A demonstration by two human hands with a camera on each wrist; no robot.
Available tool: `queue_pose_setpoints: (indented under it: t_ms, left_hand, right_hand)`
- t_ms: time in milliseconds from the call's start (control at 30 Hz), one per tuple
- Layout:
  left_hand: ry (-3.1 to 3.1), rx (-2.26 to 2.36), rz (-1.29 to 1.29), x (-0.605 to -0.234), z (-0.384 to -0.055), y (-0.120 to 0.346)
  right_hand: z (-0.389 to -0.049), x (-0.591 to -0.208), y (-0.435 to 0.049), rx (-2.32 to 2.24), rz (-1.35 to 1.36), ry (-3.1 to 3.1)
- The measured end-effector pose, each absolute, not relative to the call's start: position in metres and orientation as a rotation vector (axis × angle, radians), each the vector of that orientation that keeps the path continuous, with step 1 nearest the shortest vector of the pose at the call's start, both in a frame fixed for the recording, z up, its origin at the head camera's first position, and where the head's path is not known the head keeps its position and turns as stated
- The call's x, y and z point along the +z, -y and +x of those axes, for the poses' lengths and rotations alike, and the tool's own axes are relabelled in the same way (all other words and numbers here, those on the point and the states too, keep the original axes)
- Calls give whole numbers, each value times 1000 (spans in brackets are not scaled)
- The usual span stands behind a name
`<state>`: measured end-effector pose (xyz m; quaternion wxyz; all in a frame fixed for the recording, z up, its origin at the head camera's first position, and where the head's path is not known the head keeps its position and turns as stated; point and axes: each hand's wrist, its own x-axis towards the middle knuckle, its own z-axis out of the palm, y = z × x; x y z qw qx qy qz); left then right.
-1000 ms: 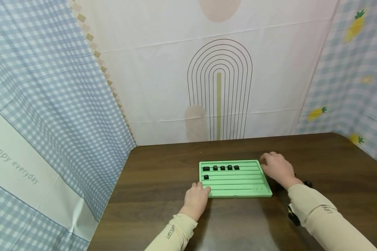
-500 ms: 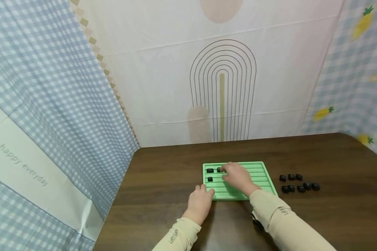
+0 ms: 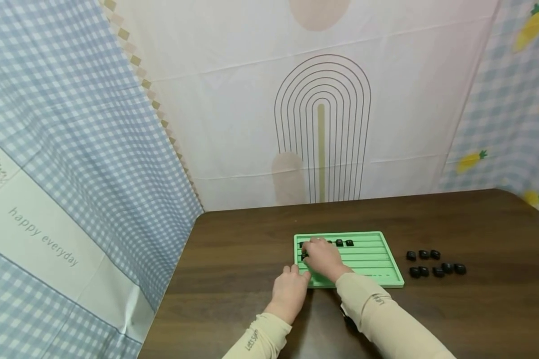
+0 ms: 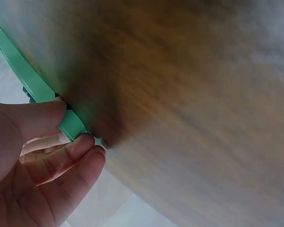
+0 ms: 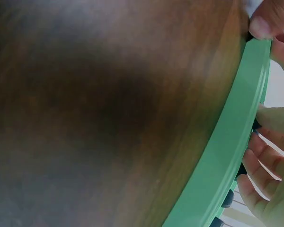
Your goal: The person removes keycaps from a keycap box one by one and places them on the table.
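Note:
A light green ridged tray lies on the table, with black keycaps along its top groove. My left hand pinches the tray's near left corner; in the left wrist view the thumb and fingers of that hand bracket the green edge. Over the tray's left part, my right hand has its fingertips at the second groove, beside a keycap. In the right wrist view, thumb and index finger close on a dark keycap, mostly hidden by the fingers.
Several loose black keycaps lie in two rough rows on the wooden table, right of the tray. A patterned cloth hangs behind the table's far edge, and checked curtains hang at the sides.
My right hand has travelled left from the tray's right edge to its left end, uncovering the loose keycaps. The left hand keeps its hold on the corner. The head view has shifted slightly.

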<state>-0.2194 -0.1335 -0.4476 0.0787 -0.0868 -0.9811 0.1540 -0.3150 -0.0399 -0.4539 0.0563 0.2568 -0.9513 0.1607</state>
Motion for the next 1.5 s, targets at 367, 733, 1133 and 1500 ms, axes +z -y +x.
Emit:
queue_pose_setpoints:
  t_ms: [367, 733, 1133, 1500]
  left_hand:
    - [2904, 454, -268, -449, -218, 128]
    - [2915, 430, -277, -455, -221, 131]
    - [2930, 397, -321, -451, -220, 133]
    - [2927, 354, -339, -448, -219, 135]
  right_hand:
    - [-310, -452, 33, 405, 791, 2815]
    - [-318, -438, 11, 467, 735, 2837]
    - [-333, -429, -72, 571, 599, 2860]
    - [-344, -427, -189, 636, 372, 2912]
